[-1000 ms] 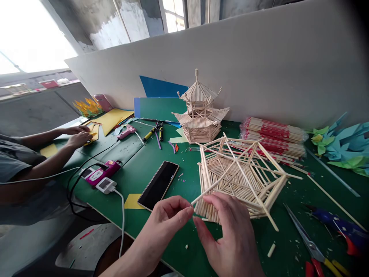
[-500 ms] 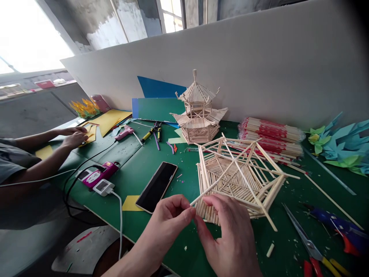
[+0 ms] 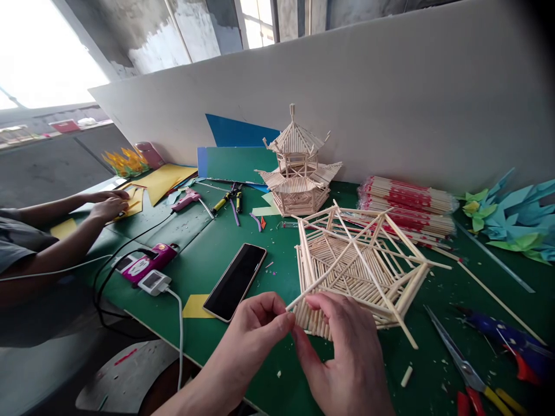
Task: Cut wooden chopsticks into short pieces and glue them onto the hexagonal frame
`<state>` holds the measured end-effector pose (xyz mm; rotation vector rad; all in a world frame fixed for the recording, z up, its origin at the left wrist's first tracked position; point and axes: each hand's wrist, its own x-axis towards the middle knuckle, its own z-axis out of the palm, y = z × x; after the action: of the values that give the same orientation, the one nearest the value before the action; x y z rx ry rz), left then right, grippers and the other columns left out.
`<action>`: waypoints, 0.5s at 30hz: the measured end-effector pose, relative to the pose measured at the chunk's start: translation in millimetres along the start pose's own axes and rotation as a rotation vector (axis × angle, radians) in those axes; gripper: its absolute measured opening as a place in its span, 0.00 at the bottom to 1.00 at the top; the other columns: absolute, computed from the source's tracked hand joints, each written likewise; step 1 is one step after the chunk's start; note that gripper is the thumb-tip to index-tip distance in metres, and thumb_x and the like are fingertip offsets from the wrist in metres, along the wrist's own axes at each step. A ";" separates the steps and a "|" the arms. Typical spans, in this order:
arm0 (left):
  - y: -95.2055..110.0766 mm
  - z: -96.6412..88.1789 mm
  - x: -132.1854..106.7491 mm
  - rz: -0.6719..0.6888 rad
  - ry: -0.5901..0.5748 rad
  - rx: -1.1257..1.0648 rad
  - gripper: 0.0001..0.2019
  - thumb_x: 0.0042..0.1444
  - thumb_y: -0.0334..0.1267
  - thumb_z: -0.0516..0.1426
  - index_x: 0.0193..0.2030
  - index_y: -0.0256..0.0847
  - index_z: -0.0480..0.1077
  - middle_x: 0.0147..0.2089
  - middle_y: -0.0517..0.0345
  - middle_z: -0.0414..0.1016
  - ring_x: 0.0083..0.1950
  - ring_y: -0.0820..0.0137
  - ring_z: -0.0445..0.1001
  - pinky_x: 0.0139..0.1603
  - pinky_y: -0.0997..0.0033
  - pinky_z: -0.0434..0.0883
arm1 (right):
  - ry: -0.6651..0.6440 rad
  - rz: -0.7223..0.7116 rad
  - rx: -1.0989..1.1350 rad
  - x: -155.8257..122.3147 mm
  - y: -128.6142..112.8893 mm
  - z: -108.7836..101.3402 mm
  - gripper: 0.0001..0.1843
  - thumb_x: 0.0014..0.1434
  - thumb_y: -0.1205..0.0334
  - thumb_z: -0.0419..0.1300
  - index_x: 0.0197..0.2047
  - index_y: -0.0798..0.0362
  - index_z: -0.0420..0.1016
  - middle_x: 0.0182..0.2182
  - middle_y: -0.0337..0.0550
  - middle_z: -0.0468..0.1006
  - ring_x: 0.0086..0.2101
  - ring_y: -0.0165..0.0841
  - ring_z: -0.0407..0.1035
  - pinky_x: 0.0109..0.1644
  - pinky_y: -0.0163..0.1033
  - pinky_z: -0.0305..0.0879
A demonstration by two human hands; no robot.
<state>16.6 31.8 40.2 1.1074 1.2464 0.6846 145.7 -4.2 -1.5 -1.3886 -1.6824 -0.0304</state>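
Pale wooden-stick polygonal frame (image 3: 353,263), on green desk (image 3: 217,240): likely light, stiff, fragile at joints (image 3: 426,264); best held by slatted bottom (image 3: 318,323). My left hand (image 3: 254,329), pinched at end of one stick (image 3: 302,296); right hand (image 3: 344,341), curved alongside, grip unclear.

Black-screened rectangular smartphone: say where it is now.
In the head view, the smartphone lies left of centre on the green tabletop, just beyond the person's left hand, with yellow paper at its near left corner.

Both hands (image 3: 255,329) (image 3: 349,346) nearly meet at the thumbs, fingers bent.
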 end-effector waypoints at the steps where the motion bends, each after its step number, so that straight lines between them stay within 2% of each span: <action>1: -0.5 -0.4 -0.6 -0.006 -0.006 0.003 0.11 0.45 0.39 0.58 0.19 0.37 0.64 0.19 0.64 0.59 0.24 0.75 0.53 0.25 0.76 0.54 | -0.008 -0.003 0.000 0.5 -0.1 -0.2 0.16 0.51 0.63 0.58 0.44 0.54 0.64 0.36 0.45 0.73 0.36 0.37 0.68 0.37 0.43 0.62; 6: -0.9 -1.6 -2.1 -0.004 -0.010 0.032 0.13 0.51 0.41 0.55 0.20 0.37 0.63 0.21 0.65 0.57 0.25 0.75 0.54 0.26 0.77 0.55 | -0.013 0.001 0.013 1.8 -0.9 -2.5 0.18 0.52 0.61 0.57 0.46 0.55 0.63 0.39 0.48 0.72 0.40 0.39 0.67 0.39 0.45 0.64; 10: 1.6 1.0 0.1 0.027 0.023 0.099 0.12 0.50 0.42 0.55 0.22 0.37 0.64 0.21 0.65 0.58 0.25 0.75 0.54 0.26 0.76 0.55 | 0.016 0.020 0.045 -3.4 -0.9 -7.6 0.19 0.51 0.61 0.59 0.46 0.55 0.63 0.40 0.50 0.70 0.40 0.40 0.66 0.39 0.46 0.66; 15: 4.2 3.2 3.7 0.063 -0.017 0.130 0.14 0.47 0.46 0.56 0.20 0.37 0.62 0.20 0.65 0.56 0.23 0.75 0.51 0.23 0.76 0.51 | 0.061 0.008 0.115 -18.9 4.0 -18.4 0.18 0.50 0.66 0.59 0.46 0.57 0.64 0.38 0.49 0.69 0.39 0.37 0.65 0.36 0.40 0.68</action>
<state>21.1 35.6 42.4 1.2620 1.2595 0.6473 159.0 -27.0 -5.2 -1.2959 -1.6033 0.0286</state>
